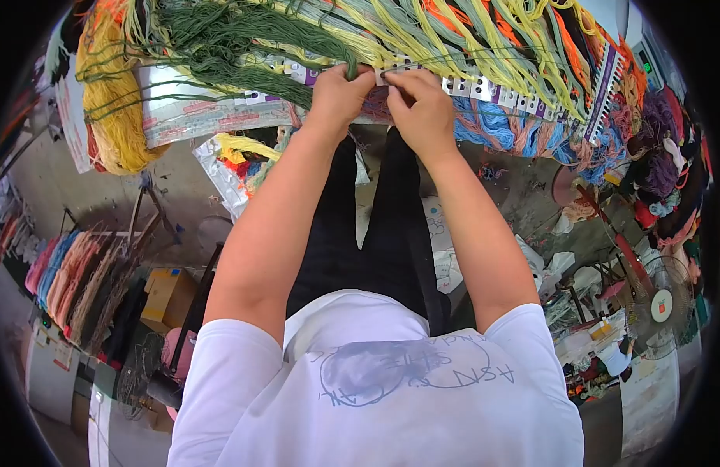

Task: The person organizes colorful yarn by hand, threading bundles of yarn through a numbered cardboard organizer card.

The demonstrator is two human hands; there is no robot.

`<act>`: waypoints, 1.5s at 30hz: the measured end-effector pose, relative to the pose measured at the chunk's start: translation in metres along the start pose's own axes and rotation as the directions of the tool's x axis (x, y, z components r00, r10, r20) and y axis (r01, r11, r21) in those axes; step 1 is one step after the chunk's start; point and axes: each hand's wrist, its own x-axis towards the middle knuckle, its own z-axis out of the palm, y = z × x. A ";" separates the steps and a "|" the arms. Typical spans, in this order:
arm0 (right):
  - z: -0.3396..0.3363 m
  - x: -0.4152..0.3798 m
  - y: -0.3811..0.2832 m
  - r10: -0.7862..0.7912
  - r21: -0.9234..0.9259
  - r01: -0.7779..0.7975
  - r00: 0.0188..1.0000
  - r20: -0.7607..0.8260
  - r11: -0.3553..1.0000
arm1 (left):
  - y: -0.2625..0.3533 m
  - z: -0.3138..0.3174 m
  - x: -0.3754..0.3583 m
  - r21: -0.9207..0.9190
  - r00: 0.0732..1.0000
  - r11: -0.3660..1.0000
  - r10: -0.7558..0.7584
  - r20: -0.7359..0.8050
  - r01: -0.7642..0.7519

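Observation:
Dark green thread [243, 43] lies in a thick bundle across the table, its strands running to my left hand [340, 97]. That hand is closed, with the green thread between thumb and fingers. Close beside it, my right hand [422, 109] has its thumb and forefinger curled at a small white card with holes [391, 75]. Whether a thread end is in the right fingers is too small to make out. A row of similar punched white and purple cards [484, 89] runs along the table edge, with yellow thread [500, 58] over it.
Yellow-gold skeins [110, 93] hang off the table's left end; blue and pink yarn [492, 134] hangs below its right part. A purple-and-white strip [605, 93] lies at the right. Colored skeins hang on a rack [75, 272] at lower left. A fan [660, 305] stands at right.

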 end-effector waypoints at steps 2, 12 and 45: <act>-0.011 0.005 -0.002 -0.025 -0.146 0.027 1.000 0.018 0.989 | 0.006 -0.008 -0.008 -0.076 0.999 0.997 -0.014 -0.046 0.011; -0.030 0.021 0.003 -0.377 -0.472 0.374 0.922 0.093 0.798 | 0.035 -0.052 -0.026 -0.494 0.730 0.747 0.018 0.683 0.444; -0.033 0.016 -0.135 0.277 0.688 -0.497 0.867 0.414 0.529 | 0.116 -0.053 -0.094 -0.457 0.817 0.858 0.080 0.571 0.235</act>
